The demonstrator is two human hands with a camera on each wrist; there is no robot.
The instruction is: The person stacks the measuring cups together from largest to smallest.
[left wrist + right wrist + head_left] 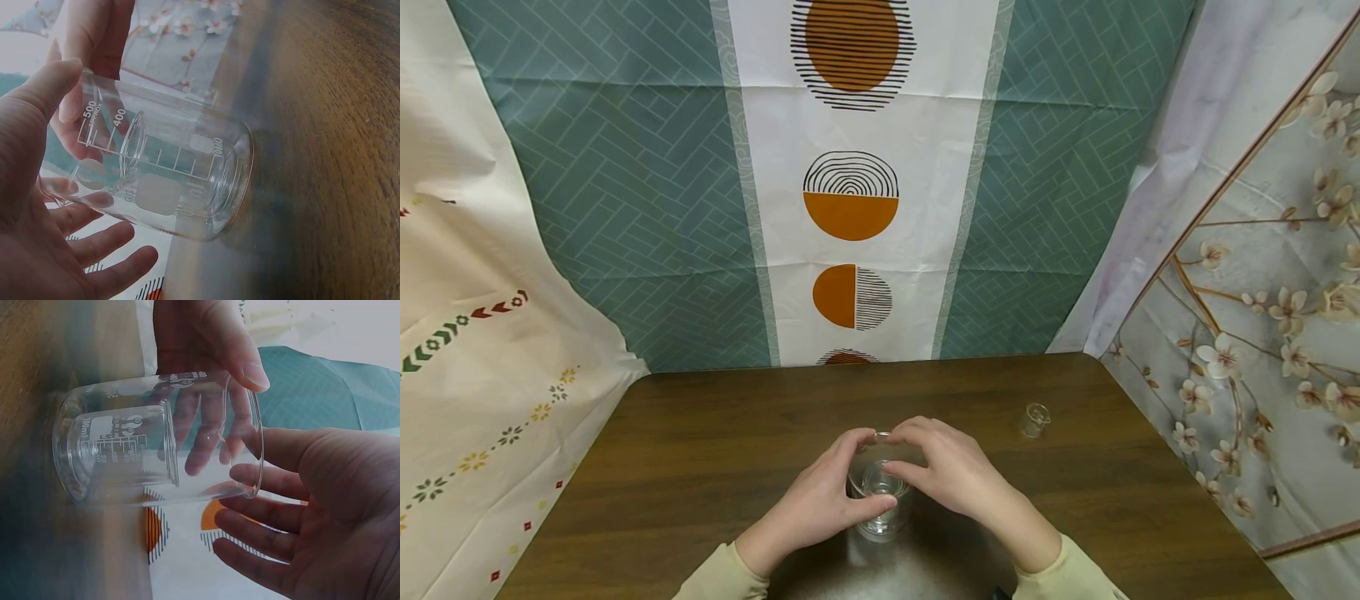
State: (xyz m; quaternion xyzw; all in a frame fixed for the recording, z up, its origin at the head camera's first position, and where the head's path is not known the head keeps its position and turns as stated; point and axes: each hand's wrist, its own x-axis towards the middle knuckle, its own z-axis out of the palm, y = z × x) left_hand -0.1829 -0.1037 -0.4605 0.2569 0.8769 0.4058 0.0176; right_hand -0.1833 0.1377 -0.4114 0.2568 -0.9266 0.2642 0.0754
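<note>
A large clear glass beaker (165, 103) with white volume marks stands upright on the table in front of me. Inside it sits a smaller glass beaker (125, 419), marked 100ml, resting at the bottom. My left hand (827, 492) holds the large beaker from the left, thumb at the near side of the rim and fingers around the far side. On the other side, my right hand (951, 467) is at the rim, its thumb over the mouth and its loosely bent fingers beside the pouring lip. Another tiny glass beaker (1036, 420) stands apart, to the right.
The brown wooden table (715, 417) has rounded far corners. A green and white patterned cloth (647, 208) hangs behind it, with a cream cloth (482, 375) on the left and a floral cloth (1262, 358) along the right.
</note>
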